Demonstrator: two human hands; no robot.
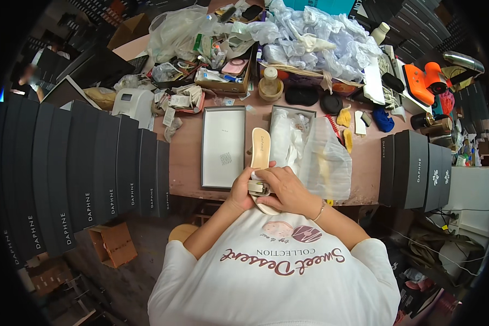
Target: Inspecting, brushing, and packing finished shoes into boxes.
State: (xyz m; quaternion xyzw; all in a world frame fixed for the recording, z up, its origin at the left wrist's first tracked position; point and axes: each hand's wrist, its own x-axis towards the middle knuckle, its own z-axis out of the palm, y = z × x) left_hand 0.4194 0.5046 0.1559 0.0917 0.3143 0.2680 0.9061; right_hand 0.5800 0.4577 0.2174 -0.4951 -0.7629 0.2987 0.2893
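A cream sandal (pixel 261 146) with a tan insole stands out from between my two hands at the table's front edge, its one end pointing away from me. My left hand (pixel 242 191) grips its left side, fingers wrapped round it. My right hand (pixel 289 190) closes on it from the right, over the pale strap with a metal buckle (pixel 259 188). The sandal's near end shows partly below my fingers. Just beyond lie a grey-edged box lid (pixel 223 130) with a white inside and an open shoebox (pixel 313 113) holding white tissue paper (pixel 281 136).
Dark shoeboxes stand in rows at left (pixel 95 163) and right (pixel 410 168). A translucent sheet (pixel 328 163) lies right of the open box. Behind are a heap of crumpled white paper (pixel 320 43), a glue jar (pixel 270 87), a white label printer (pixel 133 103) and an orange tool (pixel 418 84).
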